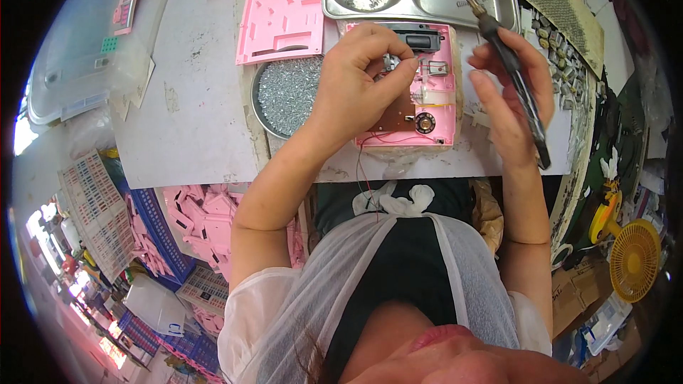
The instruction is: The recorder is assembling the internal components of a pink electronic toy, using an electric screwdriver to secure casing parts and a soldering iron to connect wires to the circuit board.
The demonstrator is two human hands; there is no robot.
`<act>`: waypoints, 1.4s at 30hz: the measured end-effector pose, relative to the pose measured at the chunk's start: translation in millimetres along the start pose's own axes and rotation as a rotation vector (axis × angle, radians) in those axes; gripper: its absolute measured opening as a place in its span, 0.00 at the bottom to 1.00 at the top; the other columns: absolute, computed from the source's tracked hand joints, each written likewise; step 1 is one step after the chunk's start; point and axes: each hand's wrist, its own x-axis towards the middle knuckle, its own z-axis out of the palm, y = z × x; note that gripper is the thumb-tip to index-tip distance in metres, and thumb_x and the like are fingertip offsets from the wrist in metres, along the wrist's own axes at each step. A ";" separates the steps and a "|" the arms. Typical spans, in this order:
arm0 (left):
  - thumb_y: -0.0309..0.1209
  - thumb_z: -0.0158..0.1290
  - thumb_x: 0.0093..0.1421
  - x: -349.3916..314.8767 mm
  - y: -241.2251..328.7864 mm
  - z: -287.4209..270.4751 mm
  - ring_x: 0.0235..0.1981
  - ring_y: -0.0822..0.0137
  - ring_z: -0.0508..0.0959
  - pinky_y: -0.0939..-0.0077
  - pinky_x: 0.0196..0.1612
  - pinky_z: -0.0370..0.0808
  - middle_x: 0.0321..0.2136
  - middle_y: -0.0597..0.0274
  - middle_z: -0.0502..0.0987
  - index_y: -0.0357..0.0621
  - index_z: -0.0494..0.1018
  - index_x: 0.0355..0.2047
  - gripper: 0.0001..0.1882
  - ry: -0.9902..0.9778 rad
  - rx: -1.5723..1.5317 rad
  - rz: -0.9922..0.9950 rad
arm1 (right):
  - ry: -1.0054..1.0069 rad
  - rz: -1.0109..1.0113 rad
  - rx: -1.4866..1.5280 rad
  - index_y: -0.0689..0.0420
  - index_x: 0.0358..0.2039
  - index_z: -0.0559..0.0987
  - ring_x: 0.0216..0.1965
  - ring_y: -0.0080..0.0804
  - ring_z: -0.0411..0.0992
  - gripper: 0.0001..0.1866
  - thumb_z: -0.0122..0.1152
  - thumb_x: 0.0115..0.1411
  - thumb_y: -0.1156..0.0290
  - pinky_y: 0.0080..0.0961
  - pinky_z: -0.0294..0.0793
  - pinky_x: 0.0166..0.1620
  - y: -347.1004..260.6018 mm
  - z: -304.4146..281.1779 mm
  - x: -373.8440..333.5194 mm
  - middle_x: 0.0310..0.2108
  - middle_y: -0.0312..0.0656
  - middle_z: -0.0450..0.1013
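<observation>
at the near edge of a white worktable (192, 99), the left hand (356, 78) pinches a small metal part over an open pink casing (434, 99). the right hand (509, 92), just right of it, is closed around a black screwdriver (523, 92), shaft slanting toward the steel tray (420, 0). a dish of screws (288, 92) lies left; a yellow fan (633, 259) stands on the cluttered workshop floor.

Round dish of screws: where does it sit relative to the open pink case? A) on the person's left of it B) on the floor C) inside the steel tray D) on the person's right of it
A: the round dish of screws lies just left of the open pink case, beside the left hand.
</observation>
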 end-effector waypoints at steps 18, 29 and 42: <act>0.25 0.63 0.51 0.4 -17.1 7.9 0.29 0.67 0.71 0.74 0.30 0.70 0.33 0.61 0.68 0.38 0.79 0.28 0.05 0.084 0.285 0.115 | 0.021 -0.103 -0.225 0.64 0.48 0.78 0.37 0.21 0.75 0.19 0.71 0.56 0.81 0.18 0.75 0.42 0.4 -11.2 -14.1 0.41 0.40 0.77; 0.25 0.64 0.51 3.6 -23.6 9.3 0.29 0.68 0.72 0.75 0.31 0.71 0.33 0.60 0.69 0.37 0.79 0.27 0.06 0.121 0.368 0.154 | -0.224 -0.211 -0.296 0.63 0.40 0.78 0.30 0.31 0.75 0.17 0.71 0.49 0.80 0.21 0.74 0.34 0.3 -28.5 -13.0 0.32 0.46 0.77; 0.25 0.64 0.49 4.7 -26.3 11.0 0.29 0.66 0.72 0.74 0.30 0.71 0.32 0.60 0.69 0.37 0.78 0.26 0.06 0.152 0.361 0.188 | -0.244 -0.262 -0.357 0.61 0.39 0.80 0.27 0.36 0.74 0.18 0.73 0.46 0.80 0.25 0.74 0.33 0.6 -17.8 -3.2 0.28 0.44 0.76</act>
